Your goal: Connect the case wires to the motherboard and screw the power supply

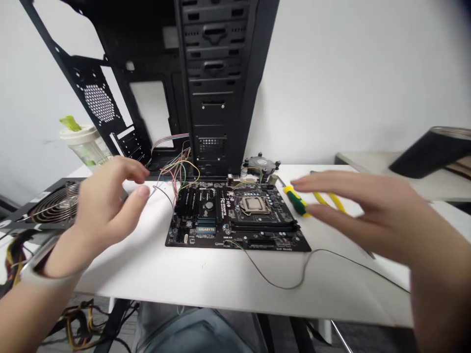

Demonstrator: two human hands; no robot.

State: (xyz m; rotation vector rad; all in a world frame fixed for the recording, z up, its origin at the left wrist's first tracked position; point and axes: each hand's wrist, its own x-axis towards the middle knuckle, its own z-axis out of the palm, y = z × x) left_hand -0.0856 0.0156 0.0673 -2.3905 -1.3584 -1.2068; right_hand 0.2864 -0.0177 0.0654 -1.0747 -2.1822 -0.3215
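Observation:
A black Gigabyte motherboard (235, 242) lies flat on the white table, with a silver processor (253, 204) seated in its socket. My left hand (110, 198) hovers left of the board, thumb and fingers apart, holding nothing. On the board's other side my right hand (353, 201) is raised, its thumb and fingers also apart with nothing between them. Closest to its fingertips is a screwdriver with a green and yellow handle (295, 201). Behind the board lies a round cooling fan (262, 164). A thin dark cable (272, 283) runs from the board's front edge toward the right.
An open black computer case (221, 122) stands behind the board, with coloured wires (180, 166) trailing out. At left are a power supply (55, 203) and a lidded cup (83, 142). Yellow-handled pliers (336, 202) lie partly behind my right hand. Bundled cables (83, 318) hang below the table edge.

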